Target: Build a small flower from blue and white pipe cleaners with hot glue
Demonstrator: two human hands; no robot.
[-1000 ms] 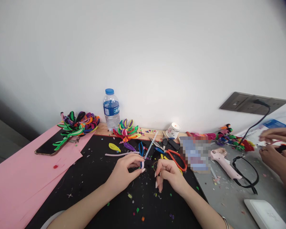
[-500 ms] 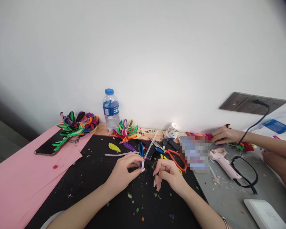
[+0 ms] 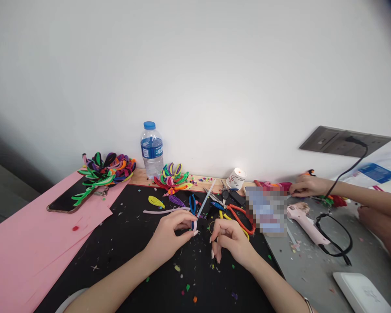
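Note:
Between the thumb and fingers of my left hand [image 3: 173,230] is a small looped pipe cleaner [image 3: 193,225], dark blue with pale lilac. My right hand [image 3: 228,238] hangs just to the right, apart from it, with fingers curled in; whatever they may pinch is too small or hidden to make out. Behind my hands lie a yellow pipe-cleaner loop [image 3: 156,201], a purple loop [image 3: 176,200], a blue loop [image 3: 192,203] and a straight lilac pipe cleaner [image 3: 164,211]. A translucent glue stick [image 3: 207,198] slants up beyond my left fingertips.
Against the wall stand a water bottle [image 3: 152,150] and a paper cup [image 3: 236,178]. Pipe-cleaner bundles [image 3: 107,171] rest by a phone [image 3: 63,198]. Scissors [image 3: 242,217] lie behind my right hand. Rightward are a pink glue gun [image 3: 308,224] with its cord and another person's hand [image 3: 308,186].
The lower fingers of my right hand have shifted slightly. My left hand keeps the loop in place. The other person's hand has moved a little to the right.

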